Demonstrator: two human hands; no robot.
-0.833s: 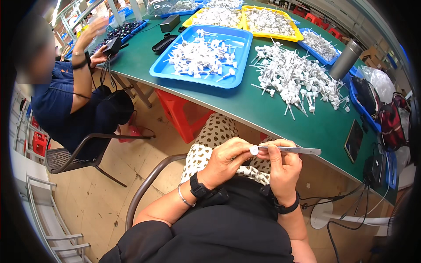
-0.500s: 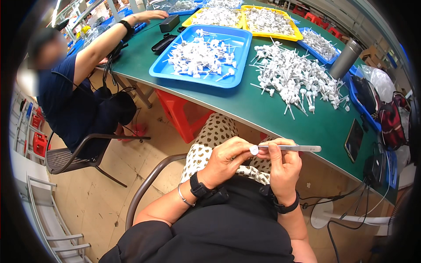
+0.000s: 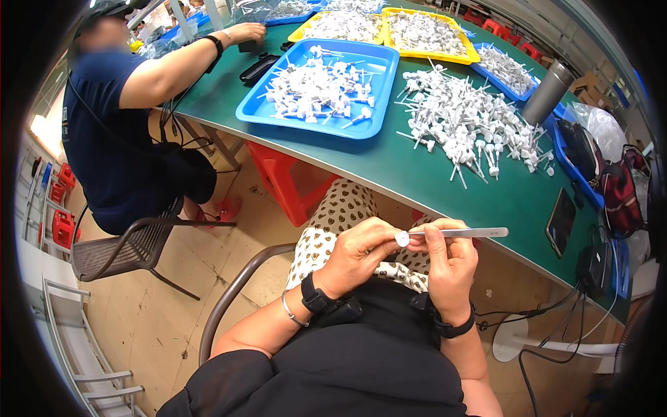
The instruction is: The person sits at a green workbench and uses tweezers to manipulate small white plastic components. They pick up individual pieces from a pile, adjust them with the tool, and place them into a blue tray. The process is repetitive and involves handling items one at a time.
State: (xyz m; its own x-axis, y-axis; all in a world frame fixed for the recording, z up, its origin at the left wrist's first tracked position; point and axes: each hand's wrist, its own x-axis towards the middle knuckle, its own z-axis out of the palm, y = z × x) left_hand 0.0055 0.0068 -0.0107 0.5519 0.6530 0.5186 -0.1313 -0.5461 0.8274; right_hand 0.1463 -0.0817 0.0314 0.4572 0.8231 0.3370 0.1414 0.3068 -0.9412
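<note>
Over my lap, my left hand (image 3: 365,249) pinches a small white round-headed plastic part (image 3: 402,239). My right hand (image 3: 448,260) grips metal tweezers (image 3: 479,233), whose blunt end points to the right. The tips of the tweezers are hidden by my fingers, right beside the white part. Both hands nearly meet at that part. On the table ahead lies a loose pile of white parts with thin stems (image 3: 472,121). More of the same parts fill a blue tray (image 3: 253,113) left of the pile.
The green table (image 3: 417,174) has its edge beyond my hands. Yellow trays (image 3: 445,57), a grey bottle (image 3: 549,94) and a phone (image 3: 560,222) are on it. At the left, a co-worker (image 3: 114,132) reaches over the table. A red stool (image 3: 278,177) stands underneath.
My hands, the white part and the tweezers hold almost the same place. The co-worker has leaned forward, with the outstretched hand now over the dark box.
</note>
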